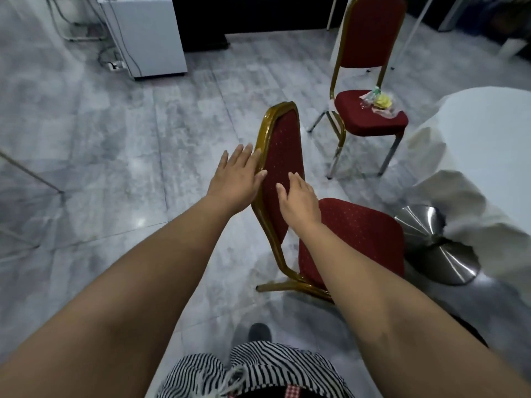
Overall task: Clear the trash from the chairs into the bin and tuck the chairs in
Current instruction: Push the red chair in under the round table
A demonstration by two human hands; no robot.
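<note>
Striped trousers (258, 366) and one dark shoe (259, 332) sit lowest in view, with both our bare forearms reaching forward over them. Our left hand (234, 179) lies flat, fingers straight, against the gold outer edge of the near chair (283, 168)'s backrest, thumb tip on the red padding. Our right hand (300, 198) rests on the front of the same backrest with its fingers relaxed and spread; neither grip is closed around anything. We see the near chair's seat empty of trash and turned toward the white-draped counter (485, 130), its front corner just beside the steel bin (436, 245), which sits on the floor tucked partly under the counter's hanging cloth edge.

Farther off stands the second chair (370, 81), well apart from the first and beside the counter's far edge. The trash (377, 103), a crumpled clear wrapper with something yellow, lies on its seat toward the right side.

To our left the grey tiled floor (115, 156) lies bare up to a white cabinet (149, 35) with cables (113, 63) beside it. Between the two chairs there is a strip of bare floor.
</note>
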